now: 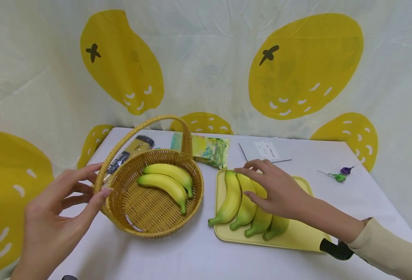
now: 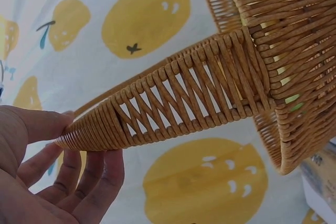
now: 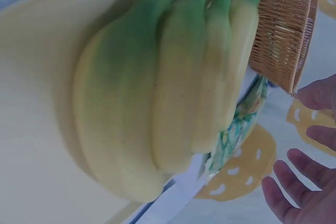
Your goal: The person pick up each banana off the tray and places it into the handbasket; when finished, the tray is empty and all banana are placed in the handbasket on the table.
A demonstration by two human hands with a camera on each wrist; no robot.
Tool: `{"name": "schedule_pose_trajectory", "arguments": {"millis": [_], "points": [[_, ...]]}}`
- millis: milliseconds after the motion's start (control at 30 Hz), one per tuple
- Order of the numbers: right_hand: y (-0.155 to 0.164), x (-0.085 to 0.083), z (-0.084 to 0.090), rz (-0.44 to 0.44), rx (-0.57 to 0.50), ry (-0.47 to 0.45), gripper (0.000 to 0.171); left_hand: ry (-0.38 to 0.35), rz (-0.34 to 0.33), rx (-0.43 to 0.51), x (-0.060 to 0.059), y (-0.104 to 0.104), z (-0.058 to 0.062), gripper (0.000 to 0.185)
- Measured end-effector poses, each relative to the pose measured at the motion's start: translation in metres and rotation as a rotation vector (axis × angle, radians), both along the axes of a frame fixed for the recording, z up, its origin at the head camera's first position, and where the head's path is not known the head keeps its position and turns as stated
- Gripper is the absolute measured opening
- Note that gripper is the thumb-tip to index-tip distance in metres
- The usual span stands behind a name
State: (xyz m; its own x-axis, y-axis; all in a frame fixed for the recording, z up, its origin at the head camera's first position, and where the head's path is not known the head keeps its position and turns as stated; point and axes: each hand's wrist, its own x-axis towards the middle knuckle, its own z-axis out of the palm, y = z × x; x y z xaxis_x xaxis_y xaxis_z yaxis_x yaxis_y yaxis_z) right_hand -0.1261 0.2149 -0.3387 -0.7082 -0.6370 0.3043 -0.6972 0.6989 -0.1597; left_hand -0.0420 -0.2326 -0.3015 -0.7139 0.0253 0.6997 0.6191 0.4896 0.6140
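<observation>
Currently, the left hand (image 1: 60, 210) pinches the arched handle (image 1: 186, 146) of a woven basket (image 1: 139, 212), thumb on one side and fingertips on the other; the left wrist view shows the same light hold near the top of the arch. The basket is upright, and inside it two bananas lie side by side, the front banana (image 1: 166, 189) along the rear banana (image 1: 172, 172), both toward the far side of the bowl.

To the right of the basket, just beside it, sits a yellow tray (image 1: 304, 233). Four more bananas (image 1: 246, 202) rest on it in a close row, their green stem ends toward the person; the leftmost one's tip reaches past the tray's left edge. The right hand (image 1: 279, 190) hovers above this row, fingers spread and loosely bent, holding nothing; the right wrist view shows clear space between the fingers and the fruit.

Behind the basket lie a tan-and-dark package (image 1: 135, 147) and a green-and-yellow packet (image 1: 213, 149). A flat pale packet (image 1: 267, 151) lies beyond the tray, and a green lollipop (image 1: 339, 178) and a purple lollipop (image 1: 346, 170) lie farther right on the white tablecloth (image 1: 177, 256). A curtain (image 1: 206, 70) printed with yellow fruit hangs behind.
</observation>
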Motion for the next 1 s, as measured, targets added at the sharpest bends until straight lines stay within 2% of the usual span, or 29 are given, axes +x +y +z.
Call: {"name": "schedule_pose_trajectory", "arguments": {"millis": [200, 500, 1000], "points": [[0.017, 0.005, -0.007, -0.033, -0.003, -0.010, 0.058, -0.005, 0.008, 0.001, 0.001, -0.001, 0.000, 0.061], [0.038, 0.017, -0.027, -0.140, -0.025, -0.044, 0.064, -0.032, 0.026, -0.007, -0.001, 0.002, 0.002, 0.066], [0.057, 0.025, -0.047, -0.203, -0.041, 0.023, 0.068, -0.027, 0.034, -0.015, 0.000, 0.002, 0.002, 0.067]]}}
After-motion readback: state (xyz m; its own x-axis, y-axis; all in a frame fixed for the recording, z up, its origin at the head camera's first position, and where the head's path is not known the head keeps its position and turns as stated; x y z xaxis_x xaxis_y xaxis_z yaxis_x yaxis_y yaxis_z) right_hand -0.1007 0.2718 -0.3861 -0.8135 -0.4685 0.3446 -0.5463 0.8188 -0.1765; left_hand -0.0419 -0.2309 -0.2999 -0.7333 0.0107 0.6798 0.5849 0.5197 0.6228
